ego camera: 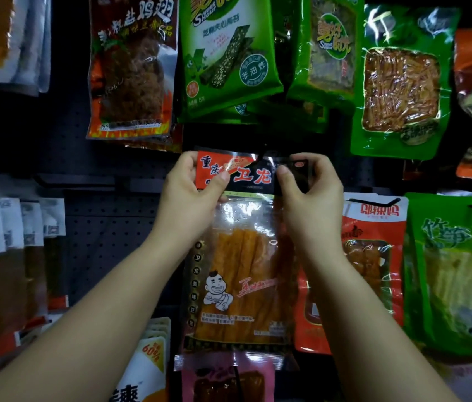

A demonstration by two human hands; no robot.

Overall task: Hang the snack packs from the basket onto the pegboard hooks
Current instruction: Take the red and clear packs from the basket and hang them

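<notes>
At the pegboard [107,236], my left hand [191,195] and right hand [310,195] each hold a pinching grip on the snack pack's [243,271] header, keeping its hang hole level for the hook [264,153].

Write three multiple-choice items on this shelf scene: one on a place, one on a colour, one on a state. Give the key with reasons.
1. Where does the seaweed pack hang relative to the spicy strip pack?
A. Below it
B. Above it
C. Far left of it

2. What colour is the bamboo shoot pack at the right edge?
A. Green
B. Blue
C. White

3. How is the spicy strip pack held?
A. By the left hand only
B. By no hand
C. By both hands at its top corners

Key: 1 B, it hangs in the row overhead. 2 A, its wrapper is bright green. 3 C, the left hand and right hand each pinch a top corner.
</notes>
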